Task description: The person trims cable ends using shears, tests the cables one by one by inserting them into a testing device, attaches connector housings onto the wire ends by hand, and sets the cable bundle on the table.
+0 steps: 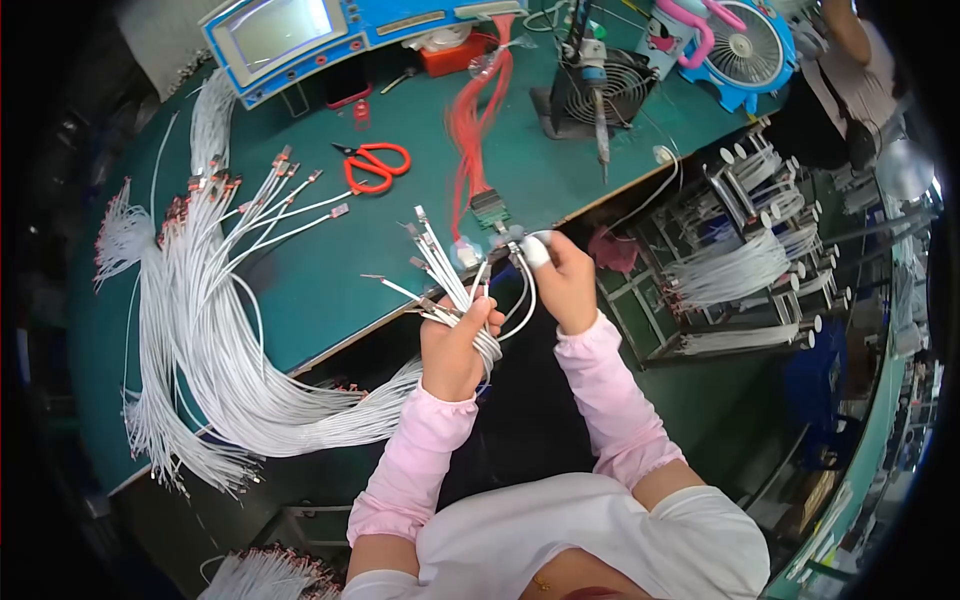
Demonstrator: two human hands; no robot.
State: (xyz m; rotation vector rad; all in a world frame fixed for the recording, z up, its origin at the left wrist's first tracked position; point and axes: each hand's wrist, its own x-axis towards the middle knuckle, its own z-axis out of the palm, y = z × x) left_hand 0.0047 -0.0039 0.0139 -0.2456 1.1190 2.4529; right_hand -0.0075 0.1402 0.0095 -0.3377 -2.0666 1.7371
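Observation:
My left hand (455, 350) is closed around a bunch of white cables (435, 258), whose connector ends fan upward above the fingers. At the table's front edge, my right hand (568, 278) pinches the end of one white cable (528, 300); white finger covers are on its fingertips. That cable end is at a small connector beside a green circuit board (490, 208), though whether it is plugged in I cannot tell. Red wires (467, 125) run from the board up to a blue-framed tester (300, 40). A small clear-and-white piece (466, 252) lies close to the board.
A large bundle of white cables (230, 370) spreads over the left of the green table (330, 240). Red-handled scissors (375, 166), a soldering iron (600, 120) in its stand and a blue fan (745, 50) are farther back. A rack (730, 270) with cables stands at right; another person (850, 80) is beyond.

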